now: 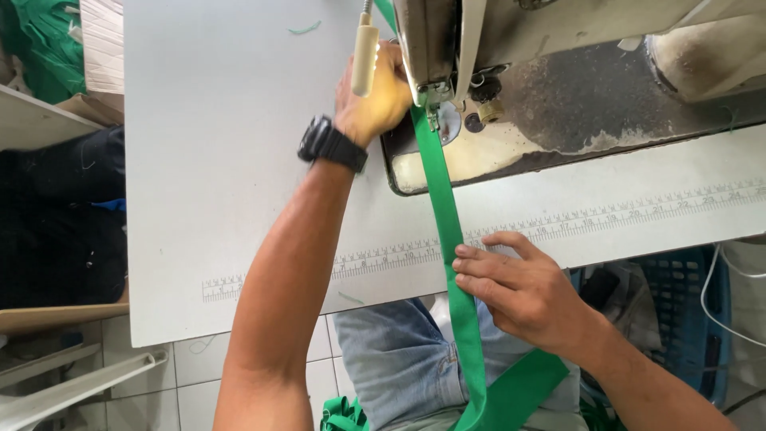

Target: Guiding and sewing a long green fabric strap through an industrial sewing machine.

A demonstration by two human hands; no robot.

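The left hand (pixel 371 100) is reaching far forward, arm outstretched, fingers curled. The right hand (pixel 519 287) is lying low, fingers extended leftward, pressing flat.

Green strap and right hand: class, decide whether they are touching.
Touching. The head view shows the right hand with fingertips pressed flat on the green strap at the table edge.

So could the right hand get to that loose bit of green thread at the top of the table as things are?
Probably not without letting go. The right hand is pressing the green strap at the table's near edge, and the thread lies far across the table, beyond the left hand and its arm.
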